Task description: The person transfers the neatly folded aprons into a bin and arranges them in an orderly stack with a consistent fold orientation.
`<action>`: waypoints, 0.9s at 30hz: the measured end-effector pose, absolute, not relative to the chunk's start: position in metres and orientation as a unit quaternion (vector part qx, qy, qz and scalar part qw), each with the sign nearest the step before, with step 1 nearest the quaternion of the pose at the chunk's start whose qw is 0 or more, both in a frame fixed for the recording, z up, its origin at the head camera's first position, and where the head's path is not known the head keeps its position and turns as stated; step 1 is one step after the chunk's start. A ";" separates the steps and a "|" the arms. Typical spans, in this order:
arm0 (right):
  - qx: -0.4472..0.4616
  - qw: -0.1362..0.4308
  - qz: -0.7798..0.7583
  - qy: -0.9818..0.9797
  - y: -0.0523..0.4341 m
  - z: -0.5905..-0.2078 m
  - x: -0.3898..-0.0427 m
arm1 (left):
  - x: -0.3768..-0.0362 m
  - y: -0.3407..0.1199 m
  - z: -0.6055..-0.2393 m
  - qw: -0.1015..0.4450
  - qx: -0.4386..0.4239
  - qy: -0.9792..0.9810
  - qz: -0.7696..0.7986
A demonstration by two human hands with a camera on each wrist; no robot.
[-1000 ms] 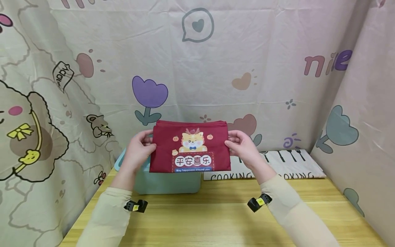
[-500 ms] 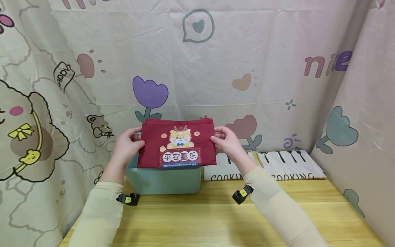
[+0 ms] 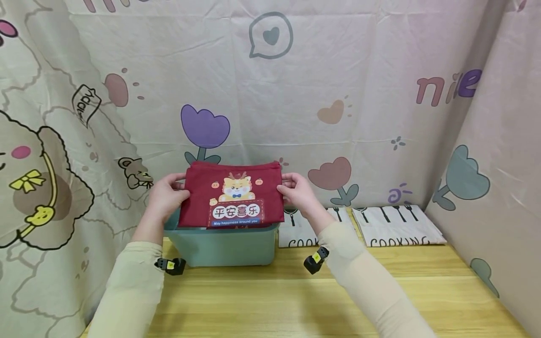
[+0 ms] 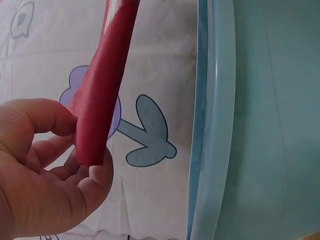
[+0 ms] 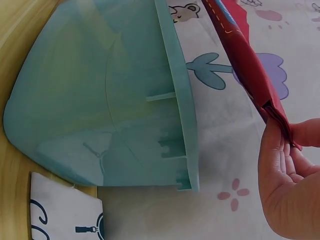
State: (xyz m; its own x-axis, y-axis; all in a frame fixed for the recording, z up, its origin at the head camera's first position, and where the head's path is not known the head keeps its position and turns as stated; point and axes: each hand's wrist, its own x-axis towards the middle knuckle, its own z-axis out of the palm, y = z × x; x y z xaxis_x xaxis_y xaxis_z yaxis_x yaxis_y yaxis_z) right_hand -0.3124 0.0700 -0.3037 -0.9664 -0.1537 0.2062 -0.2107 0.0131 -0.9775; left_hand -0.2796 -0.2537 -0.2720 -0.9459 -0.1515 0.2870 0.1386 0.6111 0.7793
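Head view, change: the cloth (image 3: 231,196) has travelled left and away from the person, from in front of the bin (image 3: 224,246) to right over its open top, and has sunk lower; its bottom edge now meets the bin's rim.
Head view, meaning: judging by this, the cloth is about to go into the bin, with only the lowering and release left.
Head view, hands: left hand (image 3: 162,197) pinches the cloth's left edge, right hand (image 3: 297,192) its right edge, both clamped on it and level with each other above the bin.
Head view, other: two white cloths (image 3: 363,226) printed COOKING lie flat on the table (image 3: 296,300), right of the bin.
Left wrist view, cloth: seen edge-on, the red fold (image 4: 102,85) hangs beside the bin's rim (image 4: 210,125), apart from it.
Left wrist view, hand: thumb and fingers (image 4: 47,170) close on the fold's lower corner.
Right wrist view, cloth: the folded edge (image 5: 250,70) runs above the bin (image 5: 105,95), clear of its rim.
Right wrist view, hand: the hand (image 5: 290,185) grips the cloth's corner; one white cloth (image 5: 65,210) shows beside the bin.
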 end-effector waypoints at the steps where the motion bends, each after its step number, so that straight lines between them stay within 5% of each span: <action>1: 0.127 0.021 0.688 -0.714 0.068 -0.304 -0.314 | -0.281 -0.255 -0.272 0.164 0.007 -0.884 -0.438; 27: 0.082 -0.002 0.642 -0.762 0.037 -0.311 -0.333 | -0.303 -0.267 -0.273 0.133 0.068 -0.914 -0.378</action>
